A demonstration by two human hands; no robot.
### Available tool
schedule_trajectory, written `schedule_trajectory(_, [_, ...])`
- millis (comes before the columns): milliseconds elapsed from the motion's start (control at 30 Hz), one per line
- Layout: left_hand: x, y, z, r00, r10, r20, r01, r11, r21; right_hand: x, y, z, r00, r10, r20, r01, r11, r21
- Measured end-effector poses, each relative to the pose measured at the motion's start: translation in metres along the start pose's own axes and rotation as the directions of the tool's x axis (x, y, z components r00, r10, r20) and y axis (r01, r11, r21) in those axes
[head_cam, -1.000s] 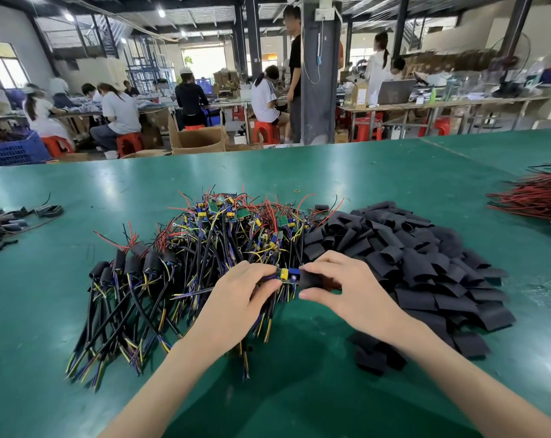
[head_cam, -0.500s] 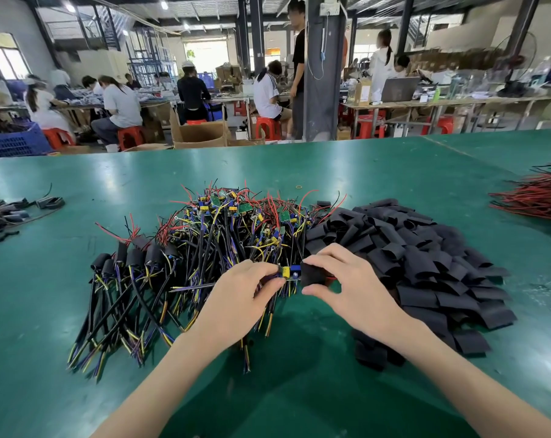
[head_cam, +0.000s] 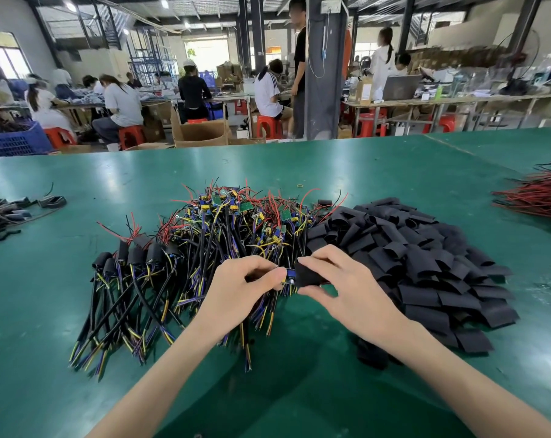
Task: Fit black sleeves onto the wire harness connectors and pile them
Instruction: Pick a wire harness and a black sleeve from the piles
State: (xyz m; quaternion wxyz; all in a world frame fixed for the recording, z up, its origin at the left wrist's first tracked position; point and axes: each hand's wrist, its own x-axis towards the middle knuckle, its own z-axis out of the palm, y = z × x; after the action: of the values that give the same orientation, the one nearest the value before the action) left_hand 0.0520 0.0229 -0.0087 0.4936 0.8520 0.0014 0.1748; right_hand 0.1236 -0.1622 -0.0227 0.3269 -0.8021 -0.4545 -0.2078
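My left hand (head_cam: 241, 287) pinches a wire harness by its blue and yellow connector (head_cam: 289, 276), just above the green table. My right hand (head_cam: 347, 287) pinches a black sleeve (head_cam: 309, 275) between thumb and fingers, and the sleeve's open end covers part of the connector. Behind my hands lies a heap of bare harnesses (head_cam: 236, 229) with red, yellow and black wires. At the left of that heap lie several harnesses with sleeves fitted (head_cam: 135, 257). A big pile of loose black sleeves (head_cam: 426, 263) spreads out at the right.
The green table (head_cam: 299, 390) stretches all around. A few dark parts and wires (head_cam: 15, 210) lie at the far left, and a bundle of red wires (head_cam: 539, 194) at the far right edge. Several people work at benches beyond the table.
The black sleeve has slid further left over the connector, so less of the blue and yellow part shows. Both hands have stayed in about the same place.
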Motion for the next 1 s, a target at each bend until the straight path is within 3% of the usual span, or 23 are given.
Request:
schedule_trajectory(267, [-0.0012, 0.0026, -0.0003, 0.999, 0.033, 0.019, -0.032, 0.999, -0.043, 0.0055, 0.0009, -0.0062, 0.996, 0.052, 0.066, -0.064, 0.980, 0.187])
schedule_trajectory(533, [-0.0017, 0.0026, 0.0009, 0.999, -0.039, -0.031, 0.040, 0.999, 0.012, 0.0003, -0.0010, 0.0028, 0.999, -0.013, 0.052, 0.011, 0.999, 0.039])
schedule_trajectory(1000, [0.0006, 0.0007, 0.0009, 0.998, 0.057, -0.027, -0.058, 0.997, -0.046, 0.0067, 0.0015, -0.0037, 0.991, 0.094, 0.094, -0.113, 0.968, 0.224])
